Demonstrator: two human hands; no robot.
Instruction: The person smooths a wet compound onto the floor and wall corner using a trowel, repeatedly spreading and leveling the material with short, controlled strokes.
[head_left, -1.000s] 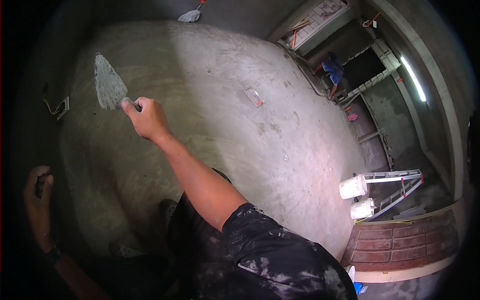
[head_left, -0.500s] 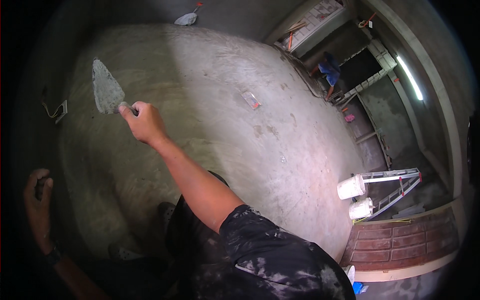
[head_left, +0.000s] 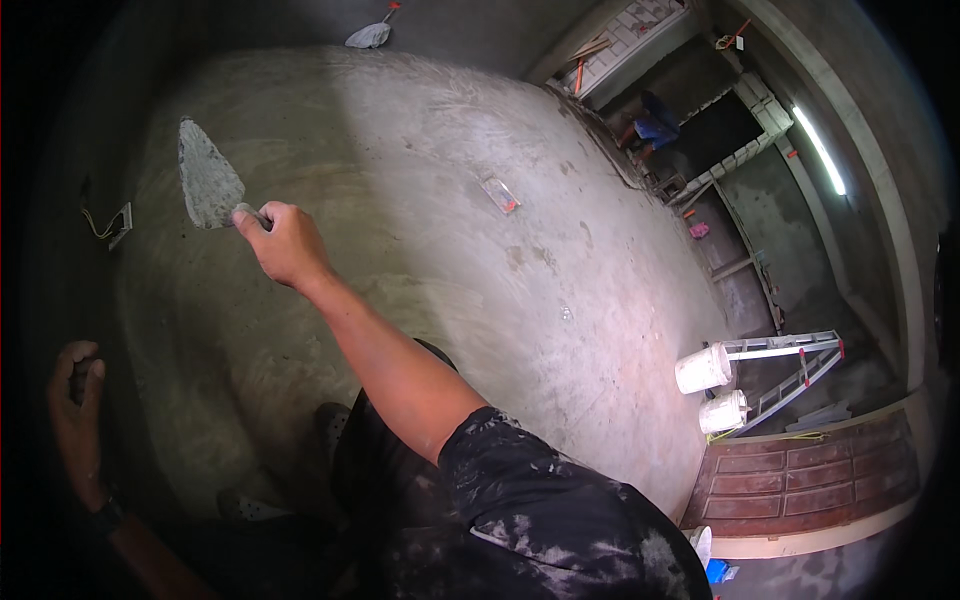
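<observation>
My right hand [head_left: 282, 240] grips a trowel by its handle, the mortar-crusted pointed blade [head_left: 208, 175] raised over the grey concrete floor [head_left: 420, 250]. My left hand [head_left: 80, 385] is curled at the far left beside the dark wall; whatever is inside its fingers, if anything, I cannot make out. An electrical box with loose wires [head_left: 120, 225] is on that wall. A flat metal float [head_left: 500, 194] lies on the floor beyond my right hand. A pale blade tool with a red handle [head_left: 368, 36] is at the far top.
Another person [head_left: 655, 125] in blue bends by a block-edged opening at upper right. An aluminium ladder [head_left: 790, 345] with two white buckets [head_left: 702, 368] stands at right, beside a brown panelled door [head_left: 820, 470] lying sideways. A lit tube lamp [head_left: 818, 150] is on the wall.
The trowel and my right hand have moved slightly left and down, and my left hand slightly down. The person in blue has shifted posture, bending further toward the left.
</observation>
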